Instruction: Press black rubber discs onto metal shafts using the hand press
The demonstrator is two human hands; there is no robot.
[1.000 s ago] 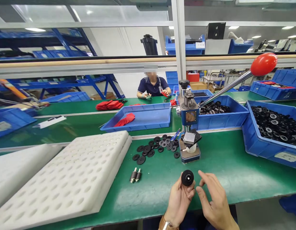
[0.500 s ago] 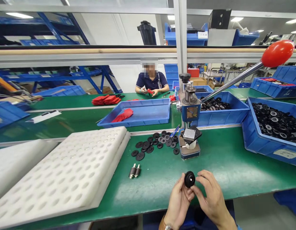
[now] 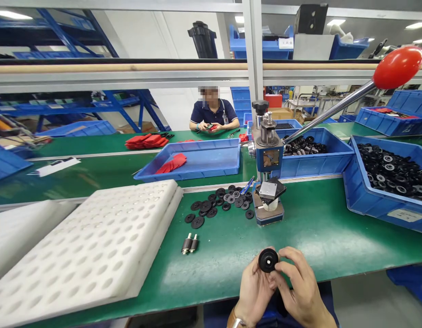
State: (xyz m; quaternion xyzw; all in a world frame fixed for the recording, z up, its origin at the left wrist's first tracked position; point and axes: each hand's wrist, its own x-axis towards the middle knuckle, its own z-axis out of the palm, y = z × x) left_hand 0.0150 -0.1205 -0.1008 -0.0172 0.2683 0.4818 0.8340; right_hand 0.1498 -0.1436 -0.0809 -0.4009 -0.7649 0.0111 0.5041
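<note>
A round black wheel (image 3: 264,261) with a small white square-looking centre is held above the near edge of the green bench, its flat face toward me. Around its left and lower side my left hand (image 3: 253,289) is closed. My right hand (image 3: 302,284) pinches the wheel's right edge between thumb and fingers. Beyond the hands stands a small hand press (image 3: 268,157) with a red-knobbed lever (image 3: 397,68). Loose black and grey discs (image 3: 205,206) lie left of the press. Two dark rollers with white shafts (image 3: 190,244) stand nearer to me.
A white foam tray (image 3: 104,246) with rows of round holes covers the left side. Blue bins (image 3: 384,200) of black parts stand at the right. Behind lies a shallow blue tray (image 3: 211,159) with red pieces. Across the bench sits a co-worker (image 3: 212,114), hands on a part.
The wheel has turned so its face points more squarely toward me. Both hands keep nearly the same place. The view has shifted slightly, and the co-worker's hands have moved.
</note>
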